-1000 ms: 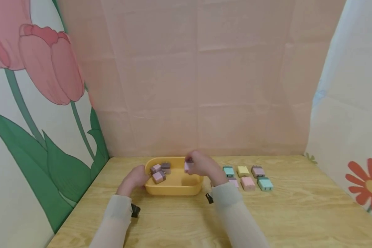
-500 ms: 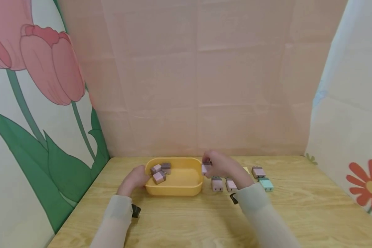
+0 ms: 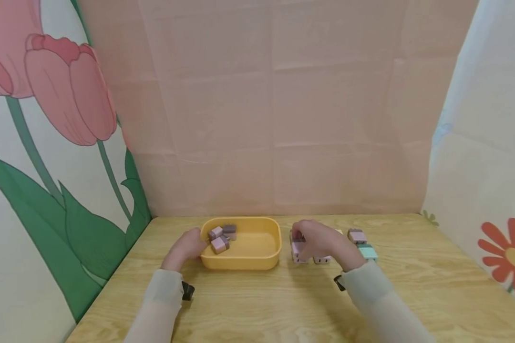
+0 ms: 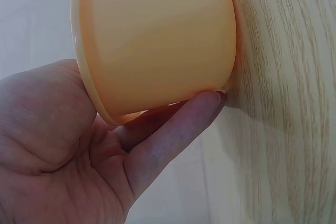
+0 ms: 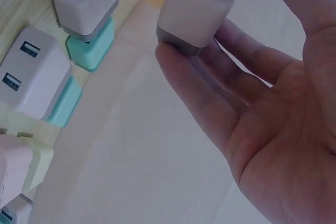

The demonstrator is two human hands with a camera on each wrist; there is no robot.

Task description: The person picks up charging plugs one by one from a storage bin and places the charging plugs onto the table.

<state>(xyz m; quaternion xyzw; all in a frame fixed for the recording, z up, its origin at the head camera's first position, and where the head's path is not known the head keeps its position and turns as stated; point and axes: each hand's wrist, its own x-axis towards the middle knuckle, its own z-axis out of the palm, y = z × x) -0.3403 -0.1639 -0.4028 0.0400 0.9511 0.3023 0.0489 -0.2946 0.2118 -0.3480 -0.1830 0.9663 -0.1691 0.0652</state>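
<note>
At the left end of the yellow plastic bin point(image 3: 240, 263), my left hand point(image 3: 190, 244) grips the rim and wall. Its fingers lie along the outer wall in the left wrist view. To the right of the bin, my right hand point(image 3: 322, 238) pinches a pale lilac USB charger point(image 5: 197, 11) with a grey-purple plug end. That charger is just above the table charger rows. Three lilac-and-purple chargers point(image 3: 220, 245) lie inside the bin, towards its left side. Under and beside the right hand are a lilac charger point(image 5: 37, 72) and another lilac charger point(image 5: 86, 1), both near teal chargers.
Right of the right hand sit a teal charger point(image 3: 368, 252) and a purple charger point(image 3: 357, 236). The right forearm and hand hide part of the rows. A pink cloth point(image 3: 270, 119) hangs behind the wooden table point(image 3: 240, 305), with flower-printed sheets on both sides.
My right hand has moved right, from over the bin's right end to the charger rows, and lowered, still holding the lilac charger. My left hand and the bin have stayed in place.
</note>
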